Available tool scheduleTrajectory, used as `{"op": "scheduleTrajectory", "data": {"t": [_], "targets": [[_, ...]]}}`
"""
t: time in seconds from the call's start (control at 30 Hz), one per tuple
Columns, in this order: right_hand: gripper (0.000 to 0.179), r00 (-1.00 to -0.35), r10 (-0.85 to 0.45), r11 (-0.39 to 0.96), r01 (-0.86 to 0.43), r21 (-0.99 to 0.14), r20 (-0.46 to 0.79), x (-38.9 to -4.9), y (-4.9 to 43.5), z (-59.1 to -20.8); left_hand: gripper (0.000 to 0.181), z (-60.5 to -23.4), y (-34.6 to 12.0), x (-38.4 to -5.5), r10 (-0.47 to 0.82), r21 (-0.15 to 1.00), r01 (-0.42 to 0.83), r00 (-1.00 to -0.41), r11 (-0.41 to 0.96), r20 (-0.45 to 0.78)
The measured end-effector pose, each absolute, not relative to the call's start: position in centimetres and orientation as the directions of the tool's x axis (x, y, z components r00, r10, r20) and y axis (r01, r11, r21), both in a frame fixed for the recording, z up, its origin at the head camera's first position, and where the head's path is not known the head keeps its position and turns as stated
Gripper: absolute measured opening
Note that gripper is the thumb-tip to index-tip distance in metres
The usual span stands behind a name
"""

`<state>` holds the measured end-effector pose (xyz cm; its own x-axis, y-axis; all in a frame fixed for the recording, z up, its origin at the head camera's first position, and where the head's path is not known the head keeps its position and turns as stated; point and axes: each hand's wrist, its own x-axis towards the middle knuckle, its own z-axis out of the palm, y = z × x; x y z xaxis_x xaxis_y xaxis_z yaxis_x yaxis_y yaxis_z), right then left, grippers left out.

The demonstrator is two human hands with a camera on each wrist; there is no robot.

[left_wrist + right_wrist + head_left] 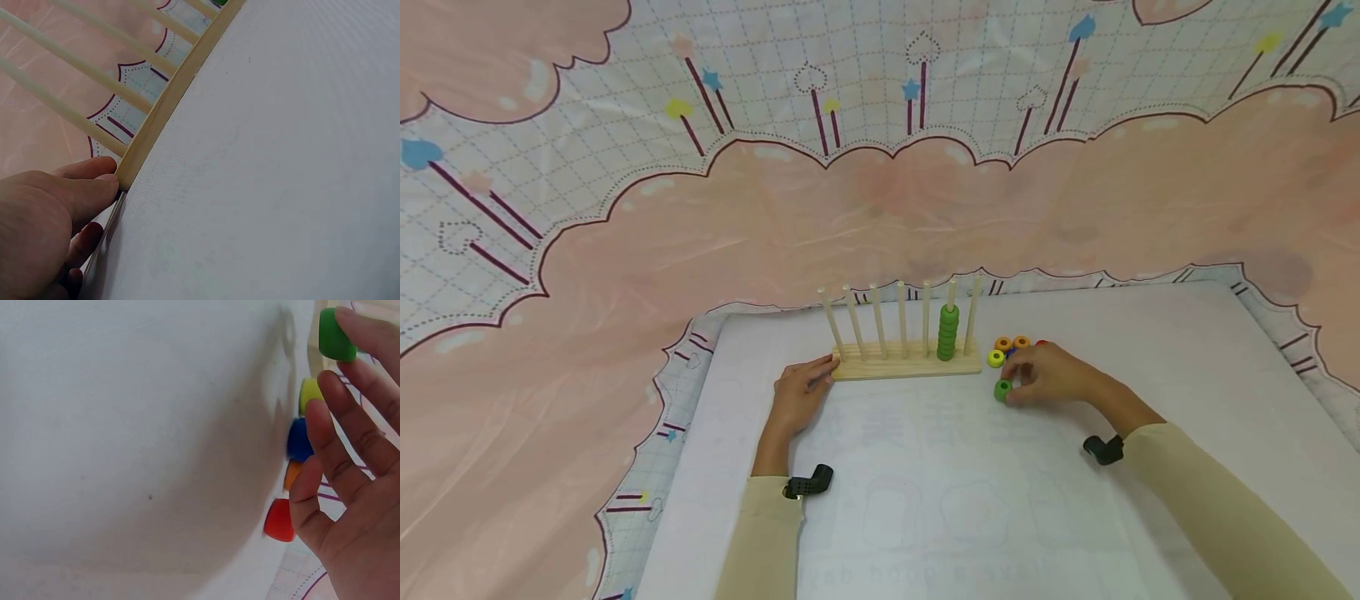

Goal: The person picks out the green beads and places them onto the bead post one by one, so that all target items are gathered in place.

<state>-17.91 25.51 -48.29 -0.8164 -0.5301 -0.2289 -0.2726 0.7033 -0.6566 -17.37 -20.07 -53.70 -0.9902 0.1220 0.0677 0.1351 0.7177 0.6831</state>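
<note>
A wooden peg stand (902, 367) with several upright pegs stands on the white table, and one peg near its right end carries a stack of green beads (948, 333). My left hand (799, 396) grips the left end of the stand's base (150, 128) between thumb and finger. Between the thumb and index finger of my right hand (1051, 373) is a green bead (337, 334), right of the stand. Close by lie loose beads: a yellow bead (996, 358), orange beads (1003, 343), a blue bead (300, 440) and a red bead (280, 520), partly hidden by the right hand.
The white table surface (910, 483) spreads out in front of the stand. A pink and white patterned cloth (880, 208) hangs behind and shows around the table's edges. Each wrist wears a small black camera (808, 482).
</note>
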Motion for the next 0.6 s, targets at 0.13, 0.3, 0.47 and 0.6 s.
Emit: {"op": "scheduleTrajectory", "data": {"t": [0.13, 0.3, 0.47, 0.6], "targets": [[0.027, -0.816, -0.538, 0.693, -0.287, -0.661, -0.210, -17.9, 25.5, -47.7, 0.034, -53.7, -20.1, -17.4, 0.122, 0.682, 0.138, -0.990, 0.718, 0.071], [0.027, -0.822, -0.533, 0.694, -0.291, -0.658, -0.199, -17.9, 25.4, -47.1, 0.034, -53.5, -20.0, -17.4, 0.118, 0.683, 0.126, -0.991, 0.720, 0.059], [0.027, -0.829, -0.529, 0.698, -0.305, -0.648, -0.180, -18.1, 25.4, -46.4, 0.034, -53.4, -20.0, -17.3, 0.121, 0.680, 0.128, -0.991, 0.722, 0.058], [0.025, -0.831, -0.538, 0.688, -0.337, -0.643, -0.139, -18.3, 25.3, -45.7, 0.034, -53.4, -20.0, -17.3, 0.119, 0.683, 0.126, -0.991, 0.720, 0.058]]}}
